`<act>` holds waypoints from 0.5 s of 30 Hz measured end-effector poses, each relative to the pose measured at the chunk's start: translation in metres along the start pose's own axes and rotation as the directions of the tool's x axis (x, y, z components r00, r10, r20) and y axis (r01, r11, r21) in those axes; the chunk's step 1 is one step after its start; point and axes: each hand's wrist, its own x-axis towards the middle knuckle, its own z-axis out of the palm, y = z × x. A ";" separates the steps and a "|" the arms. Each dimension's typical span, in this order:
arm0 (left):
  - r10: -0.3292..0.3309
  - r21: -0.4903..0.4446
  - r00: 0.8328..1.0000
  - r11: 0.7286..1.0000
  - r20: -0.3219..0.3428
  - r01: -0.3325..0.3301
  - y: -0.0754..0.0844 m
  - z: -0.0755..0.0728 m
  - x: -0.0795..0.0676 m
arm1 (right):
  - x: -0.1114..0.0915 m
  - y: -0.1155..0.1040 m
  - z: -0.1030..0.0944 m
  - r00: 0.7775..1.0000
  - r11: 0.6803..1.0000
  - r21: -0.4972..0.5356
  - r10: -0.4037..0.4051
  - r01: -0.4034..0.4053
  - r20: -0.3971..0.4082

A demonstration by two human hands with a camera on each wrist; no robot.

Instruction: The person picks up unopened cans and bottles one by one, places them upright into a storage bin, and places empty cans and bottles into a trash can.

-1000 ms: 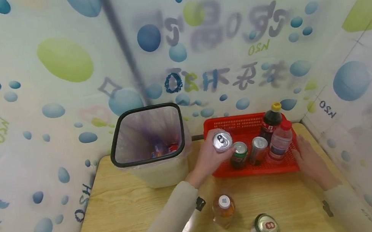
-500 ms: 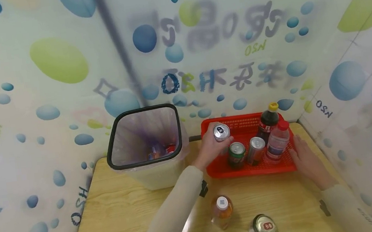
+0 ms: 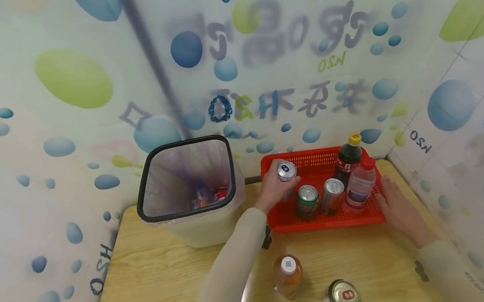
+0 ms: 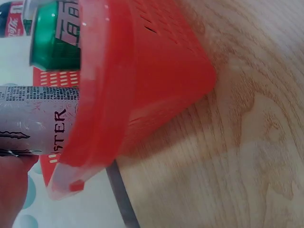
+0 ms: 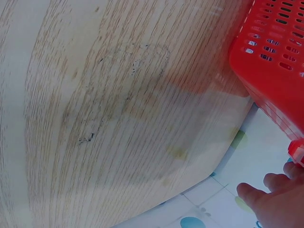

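My left hand (image 3: 274,185) grips a pale Monster drink can (image 4: 35,118) upright at the left end of the red basket (image 3: 326,224). The basket wall hides the can's lower part in the left wrist view. Beside it in the basket stand a green can (image 3: 307,202), a silver-topped can (image 3: 333,195), a cola bottle (image 3: 348,160) with a yellow cap and a clear bottle (image 3: 361,185) with a red cap. At the basket's right side is my right hand (image 3: 400,207), its fingers extended along the rim and curled round nothing.
A lined bin (image 3: 214,226) with a black rim stands left of the basket, several items inside it. In front of the basket, an amber drink bottle (image 3: 288,277) and a gold-topped can (image 3: 343,297) stand on the wooden table (image 3: 158,280). Patterned walls enclose the table.
My left hand has lowered the Monster can slightly into the basket's left end, and the forearm has shifted right. My right hand stays at the basket's side. The head view has shifted slightly.
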 end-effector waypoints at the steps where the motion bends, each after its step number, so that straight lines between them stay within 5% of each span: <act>1: -0.005 -0.002 1.000 1.000 0.001 0.005 -0.002 0.001 0.000 | 0.000 0.000 0.000 1.000 1.000 -0.002 0.002 -0.002 0.001; 9: -0.050 -0.006 0.999 0.999 0.016 0.050 -0.020 0.006 -0.008 | 0.000 0.001 0.002 1.000 1.000 0.001 -0.014 0.014 0.005; 15: -0.003 -0.006 1.000 1.000 0.016 0.004 -0.025 0.011 -0.017 | -0.003 0.000 0.001 1.000 1.000 -0.009 -0.018 0.018 0.006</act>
